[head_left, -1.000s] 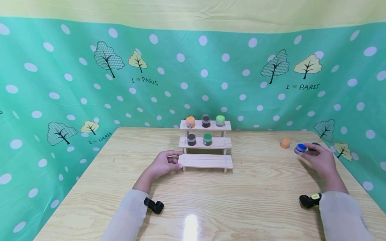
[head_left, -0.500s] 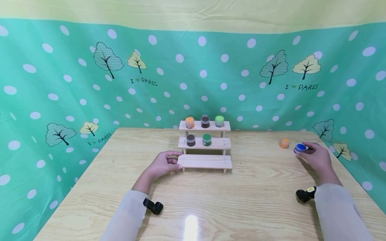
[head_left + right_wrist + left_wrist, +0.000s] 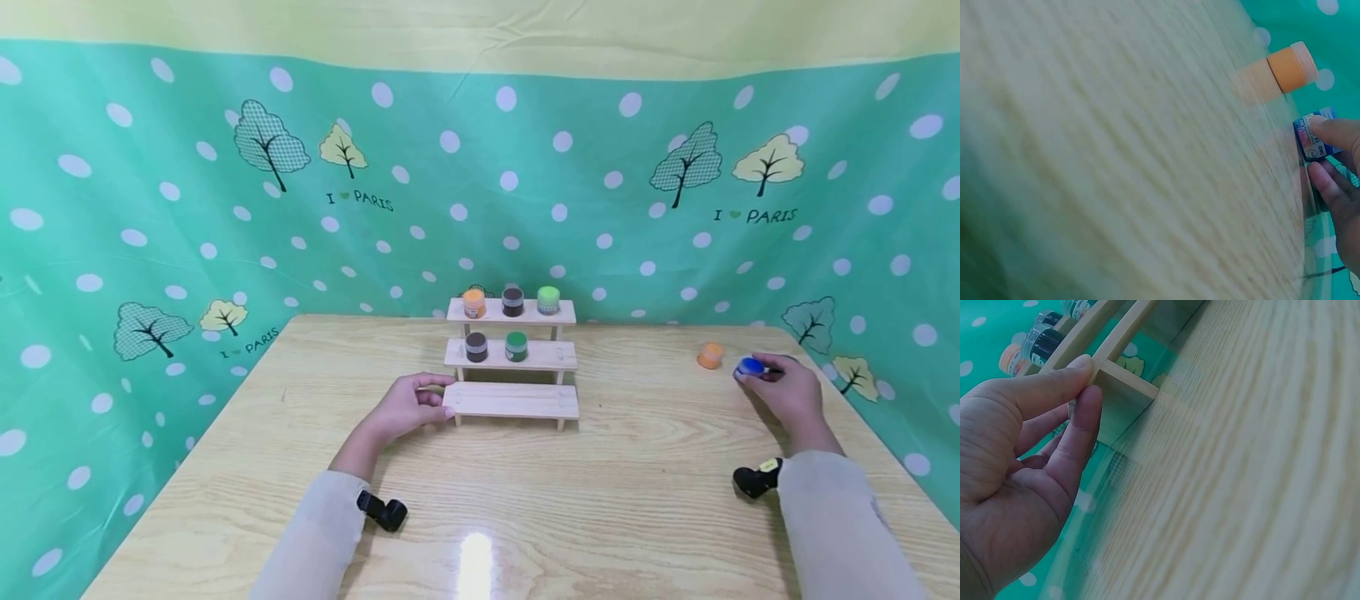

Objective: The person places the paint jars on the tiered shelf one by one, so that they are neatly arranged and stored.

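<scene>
My left hand [image 3: 405,410] pinches the left end of the lowest step of a three-step wooden display stand [image 3: 517,402]. In the left wrist view, thumb and forefinger meet at that step's corner. Far to the right, my right hand [image 3: 797,398] holds a small blue paint jar [image 3: 750,367] at the table. Its thumb lies on the printed label in the right wrist view, with other fingers on the far side. Just left of it stands an orange paint jar [image 3: 710,356], apart from the hand. A dark jar behind the right fingers is mostly hidden.
On the stand's top step are orange [image 3: 474,303], black [image 3: 512,302] and light green [image 3: 548,300] jars. The middle step bears a dark jar [image 3: 476,347] and a green jar [image 3: 516,346]. A polka-dot curtain [image 3: 420,192] borders the wooden table [image 3: 570,508].
My right hand and forearm have shifted slightly left, staying at the blue paint jar, and now cover more of the dark jar behind. The left hand stays on the stand.
</scene>
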Available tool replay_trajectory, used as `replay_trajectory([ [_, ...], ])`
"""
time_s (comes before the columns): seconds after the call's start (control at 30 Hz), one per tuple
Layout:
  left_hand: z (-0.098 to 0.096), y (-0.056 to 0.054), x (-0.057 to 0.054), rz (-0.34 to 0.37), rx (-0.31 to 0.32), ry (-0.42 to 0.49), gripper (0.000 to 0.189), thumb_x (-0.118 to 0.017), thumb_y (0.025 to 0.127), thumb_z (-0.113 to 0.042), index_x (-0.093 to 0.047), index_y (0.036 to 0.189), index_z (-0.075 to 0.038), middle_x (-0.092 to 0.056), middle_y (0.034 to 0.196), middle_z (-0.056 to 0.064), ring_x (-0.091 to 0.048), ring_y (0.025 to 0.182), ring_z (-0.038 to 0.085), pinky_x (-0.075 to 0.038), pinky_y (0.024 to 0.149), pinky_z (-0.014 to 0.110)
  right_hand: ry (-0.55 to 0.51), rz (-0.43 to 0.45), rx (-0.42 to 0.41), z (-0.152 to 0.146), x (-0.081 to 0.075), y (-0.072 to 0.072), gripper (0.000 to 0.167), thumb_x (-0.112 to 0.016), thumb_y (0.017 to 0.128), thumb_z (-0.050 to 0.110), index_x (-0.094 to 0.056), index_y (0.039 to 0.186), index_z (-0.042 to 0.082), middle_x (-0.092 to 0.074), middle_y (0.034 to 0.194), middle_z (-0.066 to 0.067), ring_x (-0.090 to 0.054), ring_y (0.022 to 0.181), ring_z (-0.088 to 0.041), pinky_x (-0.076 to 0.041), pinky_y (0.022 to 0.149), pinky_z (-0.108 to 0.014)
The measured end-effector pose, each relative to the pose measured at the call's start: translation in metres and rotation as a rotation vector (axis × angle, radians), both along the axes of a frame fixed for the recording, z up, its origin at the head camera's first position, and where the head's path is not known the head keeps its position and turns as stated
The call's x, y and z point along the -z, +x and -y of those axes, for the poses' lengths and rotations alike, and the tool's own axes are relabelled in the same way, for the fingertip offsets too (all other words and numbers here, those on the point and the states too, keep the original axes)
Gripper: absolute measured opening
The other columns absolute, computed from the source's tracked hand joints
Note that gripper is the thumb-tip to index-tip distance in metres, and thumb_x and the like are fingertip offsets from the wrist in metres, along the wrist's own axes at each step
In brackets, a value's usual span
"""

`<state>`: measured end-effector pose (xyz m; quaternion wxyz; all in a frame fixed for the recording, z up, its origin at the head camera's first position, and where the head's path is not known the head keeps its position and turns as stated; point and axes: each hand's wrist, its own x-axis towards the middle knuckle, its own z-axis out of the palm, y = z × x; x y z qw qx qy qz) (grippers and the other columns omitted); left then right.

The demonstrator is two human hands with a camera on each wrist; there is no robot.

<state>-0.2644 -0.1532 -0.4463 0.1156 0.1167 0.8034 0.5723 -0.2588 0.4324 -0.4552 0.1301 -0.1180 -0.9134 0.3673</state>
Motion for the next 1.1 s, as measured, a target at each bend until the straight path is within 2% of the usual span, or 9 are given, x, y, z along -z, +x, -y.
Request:
replay_trajectory([
  [0.3,0.001,-0.002,0.002,0.005,0.01,0.014,0.055,-0.079,0.079,-0.002,-0.06,0.131,-0.004,-0.064,0.091,0.011,-0.061,0.078,0.018,-0.049,0.059,0.025,-0.015,-0.017,0.016,0.0,0.002,0.002,0.062,-0.063,0.095,0.031,-0.044,0.141,-0.006,-0.045,0.133,-0.036,-0.046,0.117,-0.048,-0.04,0.094,-0.061],
  [0.43,0.001,-0.002,0.002,-0.003,0.015,0.014,0.054,-0.079,0.079,-0.003,-0.061,0.13,-0.005,-0.064,0.09,0.011,-0.061,0.078,0.018,-0.049,0.059,0.025,-0.023,-0.021,0.011,0.002,0.001,0.005,0.064,-0.064,0.094,0.034,-0.045,0.141,-0.005,-0.047,0.132,-0.034,-0.048,0.115,-0.045,-0.042,0.093,-0.059],
  [0.53,0.001,-0.002,0.003,-0.009,0.014,0.011,0.053,-0.08,0.079,-0.003,-0.061,0.129,-0.005,-0.064,0.09,0.011,-0.061,0.078,0.018,-0.049,0.058,0.025,-0.016,-0.03,0.006,0.003,0.0,0.007,0.064,-0.065,0.093,0.036,-0.048,0.14,-0.004,-0.05,0.13,-0.031,-0.052,0.108,-0.036,-0.049,0.087,-0.046],
  [0.67,-0.002,0.008,-0.012,-0.011,0.028,0.011,0.053,-0.077,0.081,-0.001,-0.059,0.13,0.0,-0.063,0.089,0.012,-0.06,0.077,0.017,-0.049,0.059,0.025,-0.026,-0.026,-0.004,0.006,-0.005,0.011,0.064,-0.066,0.093,0.038,-0.049,0.14,-0.002,-0.05,0.131,-0.027,-0.051,0.102,-0.023,-0.048,0.074,-0.022],
  [0.77,-0.005,0.016,-0.025,-0.003,0.032,0.008,0.052,-0.075,0.082,0.001,-0.058,0.131,0.003,-0.063,0.089,0.012,-0.059,0.077,0.016,-0.048,0.06,0.025,-0.055,-0.021,-0.016,0.009,-0.01,0.015,0.064,-0.066,0.092,0.038,-0.048,0.14,-0.001,-0.05,0.132,-0.026,-0.049,0.099,-0.015,-0.044,0.067,-0.013],
  [0.8,-0.005,0.017,-0.026,-0.002,0.03,0.007,0.052,-0.075,0.082,0.001,-0.058,0.13,0.002,-0.062,0.089,0.012,-0.058,0.077,0.015,-0.048,0.06,0.025,-0.064,-0.021,-0.019,0.01,-0.011,0.016,0.064,-0.067,0.092,0.038,-0.049,0.14,0.0,-0.05,0.131,-0.025,-0.049,0.097,-0.012,-0.044,0.066,-0.012],
  [0.9,-0.006,0.017,-0.026,0.001,0.024,0.002,0.051,-0.075,0.082,0.002,-0.058,0.13,0.002,-0.062,0.089,0.012,-0.058,0.076,0.015,-0.048,0.06,0.025,-0.077,-0.042,-0.032,0.012,-0.015,0.018,0.064,-0.069,0.09,0.038,-0.051,0.139,0.001,-0.053,0.127,-0.02,-0.047,0.091,-0.003,-0.043,0.064,-0.01],
  [1.1,-0.002,0.003,-0.006,0.002,0.015,-0.004,0.053,-0.076,0.081,0.002,-0.058,0.131,0.001,-0.063,0.09,0.012,-0.058,0.076,0.016,-0.047,0.058,0.025,-0.05,-0.083,-0.06,0.019,-0.024,0.02,0.063,-0.07,0.089,0.04,-0.054,0.136,0.001,-0.055,0.122,-0.013,-0.047,0.085,0.004,-0.045,0.065,-0.011],
])
